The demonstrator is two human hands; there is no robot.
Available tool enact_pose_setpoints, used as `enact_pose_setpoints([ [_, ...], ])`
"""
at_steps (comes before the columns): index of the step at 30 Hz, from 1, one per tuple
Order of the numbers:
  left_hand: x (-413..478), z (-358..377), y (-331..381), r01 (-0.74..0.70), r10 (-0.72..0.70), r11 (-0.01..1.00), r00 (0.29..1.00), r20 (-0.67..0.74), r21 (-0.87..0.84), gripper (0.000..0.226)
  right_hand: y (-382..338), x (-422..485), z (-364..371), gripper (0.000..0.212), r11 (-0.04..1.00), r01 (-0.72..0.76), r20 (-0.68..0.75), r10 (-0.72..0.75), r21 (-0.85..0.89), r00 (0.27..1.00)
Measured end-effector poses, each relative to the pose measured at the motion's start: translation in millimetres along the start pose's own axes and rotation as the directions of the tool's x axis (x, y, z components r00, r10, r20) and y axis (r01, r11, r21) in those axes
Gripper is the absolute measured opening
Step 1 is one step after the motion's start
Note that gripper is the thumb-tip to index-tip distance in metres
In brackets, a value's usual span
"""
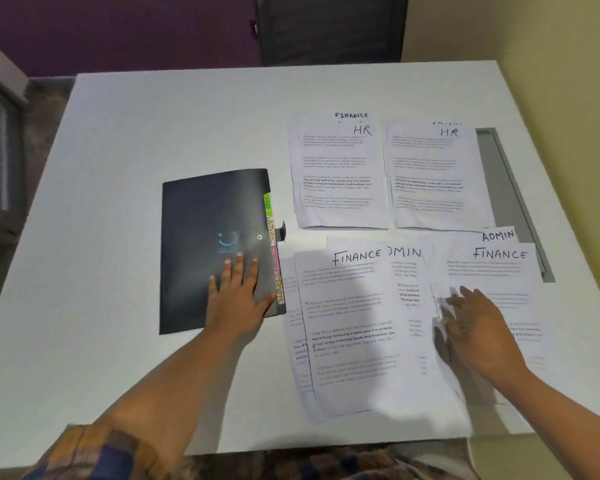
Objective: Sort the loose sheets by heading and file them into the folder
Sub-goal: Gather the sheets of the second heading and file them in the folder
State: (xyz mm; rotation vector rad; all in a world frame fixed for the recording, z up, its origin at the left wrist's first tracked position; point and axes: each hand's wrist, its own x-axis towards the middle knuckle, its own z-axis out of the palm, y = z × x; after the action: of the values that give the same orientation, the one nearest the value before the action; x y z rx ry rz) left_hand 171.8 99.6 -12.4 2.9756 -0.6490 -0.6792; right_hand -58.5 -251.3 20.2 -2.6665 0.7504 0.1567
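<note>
- The dark folder (pixel 215 251) lies shut on the white table (pixel 136 140), to the left of the papers. Coloured tabs (pixel 272 251) stick out along its right edge.
- The left hand (pixel 238 299) lies flat on the folder's cover near those tabs. Its fingers are spread wide and it holds nothing; it only presses down.
- The right hand (pixel 475 327) is over the near right pile, on the sheet headed FINANCE (pixel 499 271). It is blurry. The fingers look open and flat on the paper, but I cannot tell if they pinch a sheet.
- Another FINANCE sheet (pixel 354 323) lies near the folder, partly over a sheet whose heading reads "DMIN" (pixel 407 271). Two HR sheets (pixel 340 174) lie farther back, side by side.
- The sheets are probably thin, light and floppy. They likely slide on the smooth table and bend or crease if grabbed hard.
- A good way is to slide a sheet to the edge of its pile, then pinch a corner.
- The folder looks stiffer. It likely opens best from the tab side.
</note>
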Motion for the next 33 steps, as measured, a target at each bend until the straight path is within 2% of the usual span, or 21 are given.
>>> enact_pose_setpoints([
  [3,4,1,-11,-0.018,0.018,0.999,1.0,-0.004,0.045,0.082,17,-4,5,0.044,0.998,-0.064,0.09,0.064,-0.008,0.994],
  [6,-2,-6,2,-0.005,0.007,0.998,1.0,-0.019,0.07,0.081,22,-7,2,0.051,0.996,-0.07,0.125,0.063,0.047,0.99],
  [10,-34,-8,58,-0.03,0.002,0.972,0.993,-0.12,-0.234,0.066,24,-11,-3,0.06,0.995,-0.051,0.163,0.036,0.088,0.986],
  [15,-70,17,132,-0.087,0.036,0.953,0.983,-0.178,-0.29,0.069,49,-18,-8,0.07,0.994,-0.053,0.222,0.032,0.091,0.974],
  [18,-83,27,164,-0.035,-0.017,0.936,0.99,-0.143,-0.351,0.07,83,-20,-13,0.073,0.993,-0.038,0.218,0.014,0.108,0.976],
  [21,-91,36,179,0.044,-0.069,0.94,0.996,-0.063,-0.338,0.069,113,-24,-16,0.077,0.99,-0.041,0.226,0.009,0.137,0.974],
  [26,-88,30,190,0.085,-0.07,0.961,0.995,0.067,-0.264,0.062,133,-30,-5,0.08,0.997,0.074,0.232,-0.077,0.019,0.97],
  [29,-86,24,189,0.136,-0.126,0.953,0.991,0.053,-0.271,0.063,129,-31,-4,0.077,0.998,0.035,0.211,-0.046,0.057,0.976],
  [33,-82,19,180,0.234,-0.282,0.923,0.951,-0.124,-0.304,0.051,128,-28,-10,0.071,0.994,-0.015,0.196,-0.008,0.112,0.98],
])
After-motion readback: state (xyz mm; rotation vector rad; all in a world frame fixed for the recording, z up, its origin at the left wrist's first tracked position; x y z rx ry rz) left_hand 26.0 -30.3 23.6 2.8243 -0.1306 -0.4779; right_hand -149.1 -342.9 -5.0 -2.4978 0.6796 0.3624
